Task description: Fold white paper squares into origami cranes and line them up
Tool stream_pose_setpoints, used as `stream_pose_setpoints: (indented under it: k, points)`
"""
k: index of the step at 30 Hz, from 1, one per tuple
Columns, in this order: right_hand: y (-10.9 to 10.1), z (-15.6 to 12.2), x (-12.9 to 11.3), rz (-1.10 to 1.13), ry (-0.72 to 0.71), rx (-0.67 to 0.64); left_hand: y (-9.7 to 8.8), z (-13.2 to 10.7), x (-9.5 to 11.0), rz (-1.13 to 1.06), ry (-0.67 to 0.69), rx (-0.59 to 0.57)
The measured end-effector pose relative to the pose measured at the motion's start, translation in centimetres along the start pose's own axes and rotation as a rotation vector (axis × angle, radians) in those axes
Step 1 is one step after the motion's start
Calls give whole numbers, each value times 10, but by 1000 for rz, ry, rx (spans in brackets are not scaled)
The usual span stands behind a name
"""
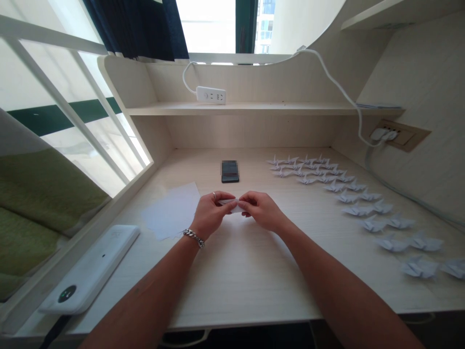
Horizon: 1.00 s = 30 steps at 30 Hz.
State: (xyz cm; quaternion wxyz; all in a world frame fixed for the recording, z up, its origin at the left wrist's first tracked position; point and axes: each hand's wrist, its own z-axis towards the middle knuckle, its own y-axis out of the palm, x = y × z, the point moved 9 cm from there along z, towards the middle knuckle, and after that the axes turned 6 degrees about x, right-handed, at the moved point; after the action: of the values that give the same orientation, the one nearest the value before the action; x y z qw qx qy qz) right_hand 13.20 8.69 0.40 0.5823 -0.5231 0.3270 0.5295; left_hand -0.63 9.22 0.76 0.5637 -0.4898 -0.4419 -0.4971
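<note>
A small folded piece of white paper (237, 209) is pinched between both hands, above the middle of the desk. My left hand (211, 211), with a ring and a chain bracelet, is closed on its left end. On the right end, the thumb and fingers of my right hand (262, 209) press together. My fingers hide much of the paper, so its exact shape cannot be made out. Left of my left hand lie loose white paper sheets (170, 211). Several folded paper cranes (358, 209) stand in rows to the right of my right hand.
A dark phone-like object (230, 171) lies beyond my hands. At the left edge rests a white power bank (98, 266) with a cable. A white power strip (211, 95) sits on the shelf (247, 110) at the back. Plugs fill the wall socket (403, 135) at right.
</note>
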Motion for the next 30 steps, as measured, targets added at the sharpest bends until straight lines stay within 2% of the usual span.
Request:
stream_pose_setpoints:
  k: [3, 9, 17, 30]
  points:
    - [-1, 1, 1, 98, 29, 11, -5, 1, 0, -86, 3, 63]
    - [-13, 2, 1, 234, 65, 144, -6, 1, 5, -188, 26, 73]
    - [-14, -1, -7, 115, -67, 216, -5, 2, 2, -150, 70, 57]
    - [-16, -4, -13, 50, -111, 273, -8, 3, 1, -142, 99, 79]
